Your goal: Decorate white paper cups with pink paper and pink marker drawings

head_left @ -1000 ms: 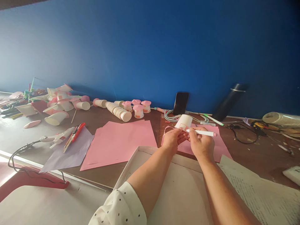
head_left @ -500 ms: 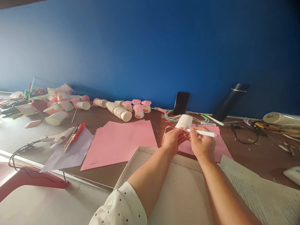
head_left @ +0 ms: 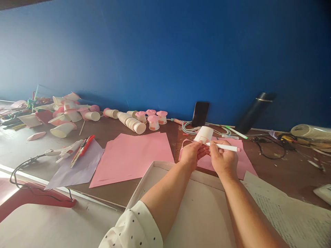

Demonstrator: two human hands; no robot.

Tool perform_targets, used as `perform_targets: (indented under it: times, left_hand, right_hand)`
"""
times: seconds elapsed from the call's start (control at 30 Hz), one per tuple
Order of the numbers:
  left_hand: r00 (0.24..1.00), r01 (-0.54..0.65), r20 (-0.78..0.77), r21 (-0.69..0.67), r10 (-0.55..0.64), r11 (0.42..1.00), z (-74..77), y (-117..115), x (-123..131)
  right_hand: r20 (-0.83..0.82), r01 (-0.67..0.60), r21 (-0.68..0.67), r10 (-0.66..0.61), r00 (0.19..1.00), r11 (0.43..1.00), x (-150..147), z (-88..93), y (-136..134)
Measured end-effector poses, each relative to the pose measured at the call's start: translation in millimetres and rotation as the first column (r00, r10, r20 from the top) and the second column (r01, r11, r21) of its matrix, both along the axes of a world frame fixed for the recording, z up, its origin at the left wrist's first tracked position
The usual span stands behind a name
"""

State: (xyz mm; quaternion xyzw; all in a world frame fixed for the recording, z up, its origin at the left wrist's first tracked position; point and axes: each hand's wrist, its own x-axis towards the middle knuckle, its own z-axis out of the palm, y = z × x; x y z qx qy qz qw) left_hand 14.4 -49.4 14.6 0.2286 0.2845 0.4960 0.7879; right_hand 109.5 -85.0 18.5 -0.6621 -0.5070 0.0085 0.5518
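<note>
My left hand (head_left: 190,154) grips a small white paper cup (head_left: 205,133) with orange lines drawn on its side, tilted with its bottom away from me. My right hand (head_left: 222,157) pinches a white marker with a pink end (head_left: 225,147), its tip against the cup's side. Both hands hover over a pink paper sheet (head_left: 243,162) and the far edge of an open white cardboard box (head_left: 155,168).
A stack of pink sheets (head_left: 131,155) lies left of the box. Behind it are a sleeve of paper cups (head_left: 130,122), several pink-topped cup houses (head_left: 153,120), a phone (head_left: 200,113), cables (head_left: 266,144) and a black flask (head_left: 252,112). A glue gun (head_left: 62,151) and loose cups (head_left: 63,117) lie left.
The hands, cup and marker stay almost still. The view has shifted very slightly.
</note>
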Motion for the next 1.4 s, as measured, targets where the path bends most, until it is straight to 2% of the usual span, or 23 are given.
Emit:
perform_targets:
  times: [0.47, 0.77, 1.4]
  left_hand:
    - [1.0, 0.018, 0.008, 0.054, -0.019, 0.998, -5.5, 1.3, 1.0]
    - [0.999, 0.031, -0.021, 0.041, -0.03, 0.999, -0.2, -1.0, -0.4]
    - [0.999, 0.048, 0.003, 0.038, -0.048, 0.998, -2.5, -0.1, 0.5]
  right_hand:
    - [0.017, 0.007, 0.003, -0.007, 1.0, 1.0, 1.2, 1.0, 1.1]
    - [0.005, 0.018, 0.032, -0.018, 1.0, 0.999, 2.2, 0.3, 3.2]
    - [-0.017, 0.035, 0.029, -0.035, 0.999, 0.999, 3.8, -1.1, 4.6]
